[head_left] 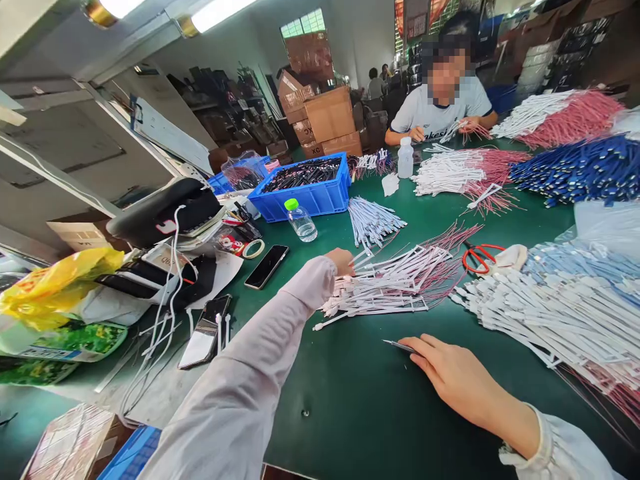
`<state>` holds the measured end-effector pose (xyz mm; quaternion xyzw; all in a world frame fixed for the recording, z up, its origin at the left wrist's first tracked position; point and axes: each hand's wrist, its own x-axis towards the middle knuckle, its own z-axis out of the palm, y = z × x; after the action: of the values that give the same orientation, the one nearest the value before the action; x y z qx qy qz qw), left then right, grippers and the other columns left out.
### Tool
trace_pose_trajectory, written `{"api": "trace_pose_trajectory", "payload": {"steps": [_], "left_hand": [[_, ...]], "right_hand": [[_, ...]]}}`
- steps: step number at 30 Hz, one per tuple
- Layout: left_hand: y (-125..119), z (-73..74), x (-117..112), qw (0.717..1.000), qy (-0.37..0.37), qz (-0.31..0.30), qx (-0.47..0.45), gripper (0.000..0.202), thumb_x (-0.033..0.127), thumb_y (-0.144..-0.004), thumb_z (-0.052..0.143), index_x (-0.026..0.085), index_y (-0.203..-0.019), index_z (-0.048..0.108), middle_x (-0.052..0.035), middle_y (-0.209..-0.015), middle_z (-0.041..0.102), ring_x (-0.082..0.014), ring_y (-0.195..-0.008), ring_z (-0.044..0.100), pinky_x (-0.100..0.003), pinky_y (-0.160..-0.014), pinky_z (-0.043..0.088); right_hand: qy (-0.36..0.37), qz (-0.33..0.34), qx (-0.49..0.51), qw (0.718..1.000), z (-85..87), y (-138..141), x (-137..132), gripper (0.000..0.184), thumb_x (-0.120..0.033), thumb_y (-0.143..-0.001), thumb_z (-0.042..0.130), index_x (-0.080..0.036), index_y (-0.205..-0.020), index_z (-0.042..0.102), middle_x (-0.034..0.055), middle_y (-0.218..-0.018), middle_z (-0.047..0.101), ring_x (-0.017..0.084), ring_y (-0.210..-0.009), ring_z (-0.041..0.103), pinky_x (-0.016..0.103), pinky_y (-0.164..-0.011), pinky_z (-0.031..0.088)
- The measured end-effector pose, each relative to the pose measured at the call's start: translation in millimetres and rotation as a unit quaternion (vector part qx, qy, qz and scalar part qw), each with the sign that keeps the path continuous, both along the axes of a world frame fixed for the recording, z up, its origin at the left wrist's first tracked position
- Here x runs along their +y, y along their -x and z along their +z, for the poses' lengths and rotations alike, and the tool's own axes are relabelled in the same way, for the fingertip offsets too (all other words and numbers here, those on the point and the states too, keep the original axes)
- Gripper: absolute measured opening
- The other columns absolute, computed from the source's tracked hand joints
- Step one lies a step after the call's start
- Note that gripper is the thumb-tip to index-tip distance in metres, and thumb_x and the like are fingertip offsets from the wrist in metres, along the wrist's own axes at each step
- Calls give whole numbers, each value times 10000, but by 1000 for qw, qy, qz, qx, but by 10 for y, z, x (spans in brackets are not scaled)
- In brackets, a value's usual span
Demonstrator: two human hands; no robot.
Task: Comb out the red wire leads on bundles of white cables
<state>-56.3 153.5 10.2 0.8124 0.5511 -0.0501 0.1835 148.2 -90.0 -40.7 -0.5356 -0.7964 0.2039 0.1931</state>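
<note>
My left hand (342,261) reaches far out in a pale sleeve, its fingers curled down into the left edge of a pile of white-tagged, red-wired cables (400,283). What those fingers grip is hidden. Nearer to me, my right hand (453,377) rests on the green table (350,393), pinching a thin pointed metal tool (397,345) whose tip points left. A larger heap of white cables (550,313) lies just right of that hand.
Red scissors (479,257) lie behind the pile. A phone (267,266), tape roll (253,249), bottle (301,220) and blue crate (310,190) sit to the left. Another phone (205,331) and clutter fill the left edge. A co-worker (443,100) handles cables opposite, beside blue cable bundles (580,170).
</note>
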Motion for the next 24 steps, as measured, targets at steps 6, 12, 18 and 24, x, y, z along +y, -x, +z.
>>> {"api": "trace_pose_trajectory", "payload": {"steps": [6,12,18,24], "left_hand": [[319,747,-289,994,-53,14,-97,139,329,-728,599,203,-699,548,-12,-697,647,-177,-718,610,-286,-712,464],[26,746,-1006,860,53,65,-503,351,388,-652,727,176,-879,562,-1,-699,639,-145,-659,618,-244,-604,476],[-641,-187,-1634,749,334,48,-571,508,383,-667,754,196,-1018,438,-12,-696,661,-131,-564,602,-210,-498,420],[-696,-487,-1711,735,315,75,-596,540,539,-750,631,200,-1126,443,-27,-785,651,-134,-649,604,-230,-559,453]], "right_hand": [[31,-46,108,993,5,-22,1,299,-283,-953,388,-275,-1126,631,48,-958,689,213,-782,663,317,-677,520],[112,-182,328,920,197,-71,49,289,-446,-884,543,-227,-1035,656,7,-699,592,145,-554,513,252,-493,401],[158,-239,507,813,202,-193,146,384,-482,-834,614,-160,-1042,628,-86,-477,287,88,-419,258,241,-403,190],[164,-245,492,819,163,-206,181,327,-445,-810,654,-187,-671,509,-85,-454,313,72,-403,272,238,-406,206]]}}
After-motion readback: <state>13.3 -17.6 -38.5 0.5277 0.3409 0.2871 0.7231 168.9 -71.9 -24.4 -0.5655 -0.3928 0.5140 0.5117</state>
